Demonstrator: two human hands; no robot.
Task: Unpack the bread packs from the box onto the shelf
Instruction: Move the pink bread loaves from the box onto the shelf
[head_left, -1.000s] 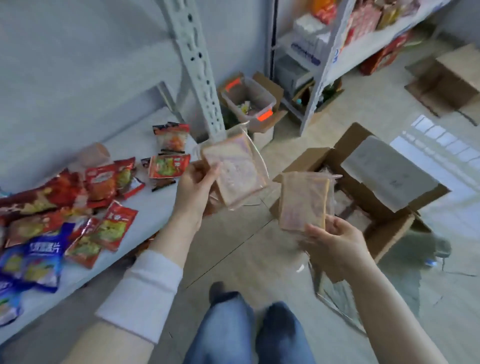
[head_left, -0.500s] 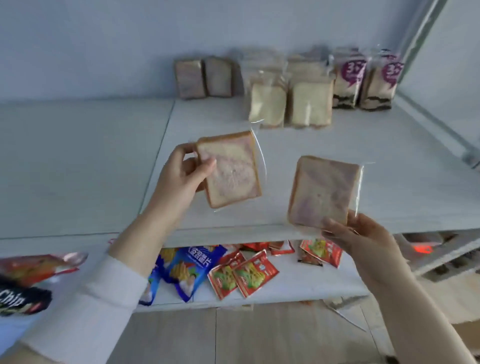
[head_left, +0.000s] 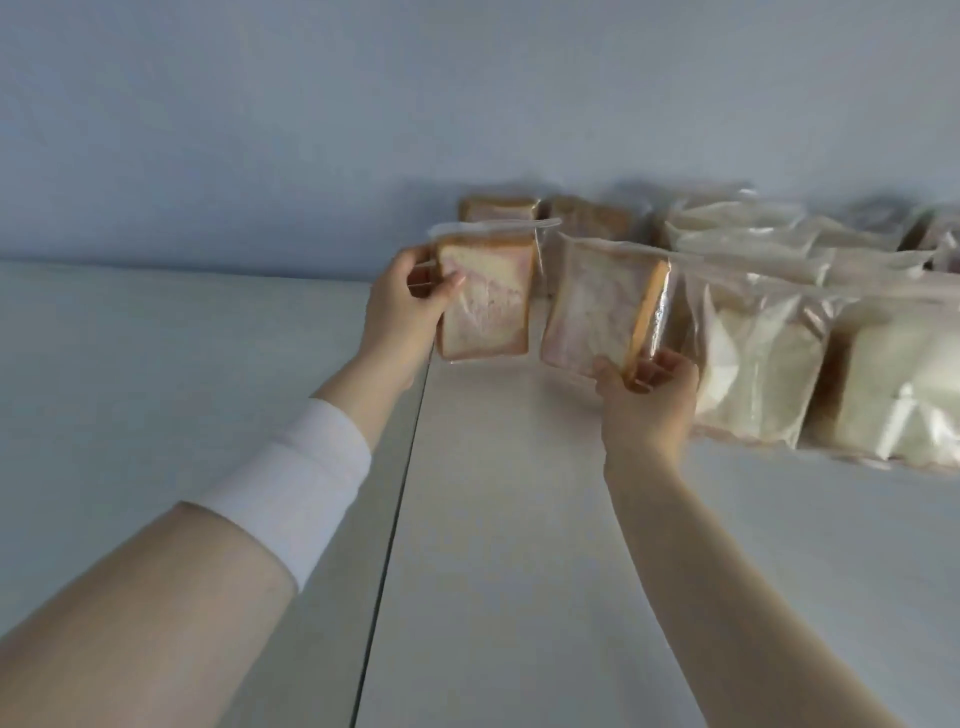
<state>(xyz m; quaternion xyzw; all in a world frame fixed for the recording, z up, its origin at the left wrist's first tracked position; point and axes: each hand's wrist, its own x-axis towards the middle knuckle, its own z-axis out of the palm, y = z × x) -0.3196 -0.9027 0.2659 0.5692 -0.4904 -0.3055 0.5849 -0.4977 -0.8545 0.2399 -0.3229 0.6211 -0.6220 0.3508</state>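
The left hand (head_left: 405, 306) grips one bread pack (head_left: 485, 296) by its left edge, the pack at its 3 o'clock. The right hand (head_left: 649, 395) pinches a second bread pack (head_left: 597, 312) from below, at its 11 o'clock. Both packs stand upright over the white shelf (head_left: 519, 519), just beside the stocked packs (head_left: 753, 364).

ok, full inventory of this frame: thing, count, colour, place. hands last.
swirl bread pack in left hand: 1, tan with pink swirl, held upright over the shelf near the seam.
swirl bread pack in right hand: 1, same colours, tilted, just left of the pale packs.
swirl packs at the wall: 2 visible, brown crust, back of shelf.
pale bread packs: several, exact count unclear, cream in clear film, right side.
shelf: 1, white, two panels with a seam.
wall: grey-blue, behind.
white sleeve: 1, left forearm.
left hand: grips its pack's left edge.
right hand: grips its pack's lower corner.
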